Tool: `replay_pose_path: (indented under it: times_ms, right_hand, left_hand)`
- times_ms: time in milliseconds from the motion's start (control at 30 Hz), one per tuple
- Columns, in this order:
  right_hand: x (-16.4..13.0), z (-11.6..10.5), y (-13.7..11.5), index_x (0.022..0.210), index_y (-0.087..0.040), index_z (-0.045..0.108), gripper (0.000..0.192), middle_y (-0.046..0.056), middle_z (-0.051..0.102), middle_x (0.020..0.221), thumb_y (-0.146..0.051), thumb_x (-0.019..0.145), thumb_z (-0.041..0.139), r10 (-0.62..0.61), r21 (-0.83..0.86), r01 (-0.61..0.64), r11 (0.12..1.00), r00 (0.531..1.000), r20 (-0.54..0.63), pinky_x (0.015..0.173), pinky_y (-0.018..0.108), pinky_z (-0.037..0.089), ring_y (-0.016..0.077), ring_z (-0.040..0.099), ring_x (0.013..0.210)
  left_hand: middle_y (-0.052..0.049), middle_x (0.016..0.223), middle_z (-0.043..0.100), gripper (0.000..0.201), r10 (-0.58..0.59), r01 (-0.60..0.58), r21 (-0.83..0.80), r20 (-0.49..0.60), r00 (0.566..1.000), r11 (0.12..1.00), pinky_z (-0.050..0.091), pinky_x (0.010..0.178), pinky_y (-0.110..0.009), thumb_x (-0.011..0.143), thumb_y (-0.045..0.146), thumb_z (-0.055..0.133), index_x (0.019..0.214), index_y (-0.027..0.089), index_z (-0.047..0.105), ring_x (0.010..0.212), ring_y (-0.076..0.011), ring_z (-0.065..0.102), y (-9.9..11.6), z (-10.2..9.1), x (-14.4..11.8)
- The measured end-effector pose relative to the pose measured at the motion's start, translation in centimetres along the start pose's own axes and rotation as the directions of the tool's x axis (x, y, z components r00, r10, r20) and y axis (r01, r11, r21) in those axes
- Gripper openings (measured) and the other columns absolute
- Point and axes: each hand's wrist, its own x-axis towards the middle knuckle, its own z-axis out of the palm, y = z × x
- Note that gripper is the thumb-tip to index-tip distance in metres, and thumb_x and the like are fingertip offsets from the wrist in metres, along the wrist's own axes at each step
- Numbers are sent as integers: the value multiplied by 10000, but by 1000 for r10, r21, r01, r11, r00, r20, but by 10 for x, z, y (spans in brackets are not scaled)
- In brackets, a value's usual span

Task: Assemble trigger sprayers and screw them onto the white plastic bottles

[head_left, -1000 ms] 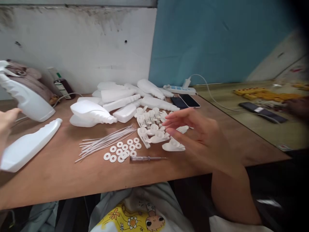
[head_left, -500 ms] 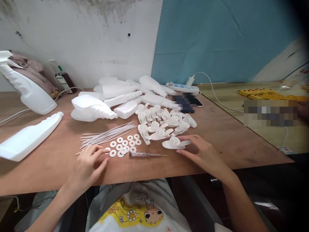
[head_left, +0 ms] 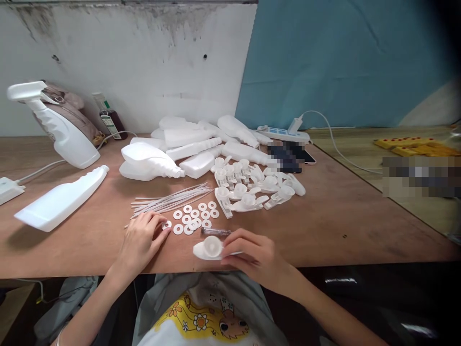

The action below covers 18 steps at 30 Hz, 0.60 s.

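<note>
My right hand (head_left: 259,257) pinches a white spray-bottle trigger head (head_left: 212,247) by one end, low over the front of the table, its round collar facing up. Partly behind those fingers lies a clear-handled screwdriver (head_left: 215,231). My left hand (head_left: 142,240) rests at the table with thumb and finger closed about a flat white washer (head_left: 166,225). Several more washers (head_left: 186,219) are spread to its right. Thin white tubes (head_left: 173,199) lie in a bundle just beyond. Further back is a cluster of trigger heads (head_left: 248,202).
White empty-looking bottles (head_left: 151,161) are piled at the back. On the left, one bottle (head_left: 61,199) lies flat and a spray bottle (head_left: 72,137) with trigger stands. A power strip (head_left: 284,133) and phones (head_left: 306,154) sit back right, and a dark glass bottle (head_left: 111,122) back left.
My right hand has brought the trigger head left and nearer to me, in front of the screwdriver. My left hand stays at the washer. The view has shifted slightly left.
</note>
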Motion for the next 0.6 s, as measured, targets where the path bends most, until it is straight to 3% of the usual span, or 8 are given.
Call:
replay_pose_path:
  times_ms: [100, 233, 367, 500, 600]
  right_hand:
    - [6, 25, 10, 826, -153, 606, 30, 54, 609, 804, -159, 832, 577, -18, -29, 19, 999, 1000, 22, 605, 215, 487, 116, 579, 677]
    - [6, 36, 16, 839, -157, 599, 42, 54, 604, 816, -186, 842, 569, 5, -19, -4, 1000, 999, 32, 653, 231, 495, 130, 583, 733]
    - [7, 37, 12, 840, -149, 595, 36, 64, 612, 818, -167, 841, 563, -28, -36, 29, 999, 999, 23, 658, 228, 493, 132, 588, 729]
    - [8, 38, 9, 824, -147, 584, 43, 63, 616, 801, -147, 846, 547, -59, -60, 60, 996, 998, 19, 656, 220, 488, 127, 587, 718]
    - [7, 39, 10, 856, -154, 565, 35, 51, 614, 775, -179, 855, 541, -77, -101, 78, 992, 997, 17, 630, 220, 484, 127, 580, 693]
  left_hand:
    - [-31, 811, 629, 192, -3, -3, -71, -87, 996, 997, 378, 724, -323, 856, 324, 479, 807, 184, 601, 792, -195, 556, 3, -6, -4]
    - [-7, 753, 624, 117, 16, -95, -360, -216, 976, 928, 398, 665, -256, 843, 245, 521, 780, 176, 592, 704, -136, 558, 27, -24, -11]
    - [-2, 719, 573, 95, 115, -151, -526, -101, 988, 837, 402, 610, -220, 845, 177, 511, 784, 178, 585, 672, -110, 529, 56, -32, -11]
    - [-15, 760, 545, 80, 114, -110, -482, -21, 993, 869, 407, 630, -228, 845, 187, 505, 817, 182, 580, 713, -119, 510, 64, -26, -7]
    - [-17, 790, 554, 40, 84, -88, -468, -31, 996, 879, 419, 640, -238, 836, 202, 516, 856, 177, 540, 711, -122, 506, 61, -23, -6]
